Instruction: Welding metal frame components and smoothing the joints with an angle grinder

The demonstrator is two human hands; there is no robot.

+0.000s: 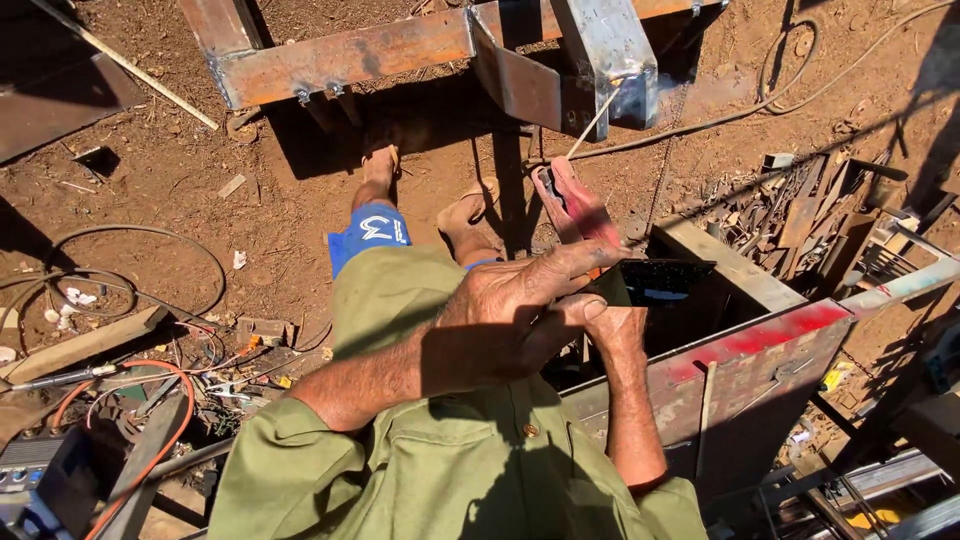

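My left hand (pixel 520 305) reaches across my chest and pinches a dark rectangular welding glass (pixel 655 282) between thumb and fingers. My right hand (pixel 612 328) is mostly hidden behind the left one; its forearm rises from the lower right. It appears to grip a red electrode holder (pixel 575 205). A thin welding rod (pixel 596 120) sticks out of the holder, its tip at the grey steel post (pixel 605 50) of a rusty angle-iron frame (pixel 345 55). My green shirt, blue shorts and sandalled feet show below.
A rusty steel box with a red-painted edge (pixel 755 340) stands at my right. Scrap metal pieces (pixel 800 210) lie behind it. Cables (pixel 150 400), a welding machine corner (pixel 30 480) and tools cover the dirt at the left. Another cable (pixel 790 80) loops at the top right.
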